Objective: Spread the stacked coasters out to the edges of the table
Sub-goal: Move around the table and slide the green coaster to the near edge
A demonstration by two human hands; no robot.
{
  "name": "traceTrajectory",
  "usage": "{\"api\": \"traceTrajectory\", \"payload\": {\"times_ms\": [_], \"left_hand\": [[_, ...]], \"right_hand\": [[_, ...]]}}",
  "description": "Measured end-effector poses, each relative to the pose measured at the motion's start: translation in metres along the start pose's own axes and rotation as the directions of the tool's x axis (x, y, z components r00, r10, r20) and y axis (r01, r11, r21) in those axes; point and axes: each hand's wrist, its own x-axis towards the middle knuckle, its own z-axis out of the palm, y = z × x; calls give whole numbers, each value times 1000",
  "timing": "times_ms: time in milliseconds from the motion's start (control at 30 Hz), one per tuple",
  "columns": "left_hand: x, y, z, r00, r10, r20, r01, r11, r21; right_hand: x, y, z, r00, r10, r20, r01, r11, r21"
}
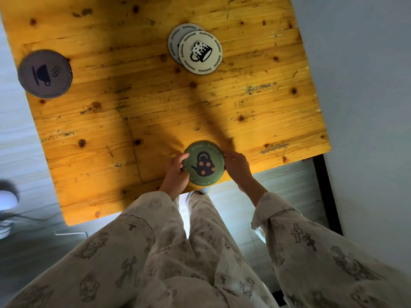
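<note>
Green coaster (203, 165) sits at 6 o'clock on the tabletop (155, 103), its near rim overhanging or right at the near edge. Left hand (176, 168) pinches its 9 o'clock rim, right hand (236, 166) its 3 o'clock rim, so both hands are closed on the same disc, fingers curled over the edge. Can't tell if it's flat on the wood or lifted a bit; shadow hides the gap. Grey coaster (45, 73) is already out at 10 o'clock, touching the left edge. Two white coasters (201, 52) remain overlapped at 12 o'clock, well apart from both hands, the top one shifted toward 4 o'clock off the lower. Judgement: green one is about placed at the near edge; the white pair is next. That pair lies straight ahead, slightly right of centre, so the right hand looks a touch nearer. Round discs, no long axis to mind.
</note>
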Motion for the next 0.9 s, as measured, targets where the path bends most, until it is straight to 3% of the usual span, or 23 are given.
{"api": "traceTrajectory", "payload": {"times_ms": [533,900], "left_hand": [[-5,-2,1,1000,-13,8,13,1000,-4],[-1,-2,-3,1000,25,4,-25,999,40]], "right_hand": [[-6,-2,1,1000,-9,-12,10,1000,12],[-7,-6,-1,1000,-27,9,27,997,-70]]}}
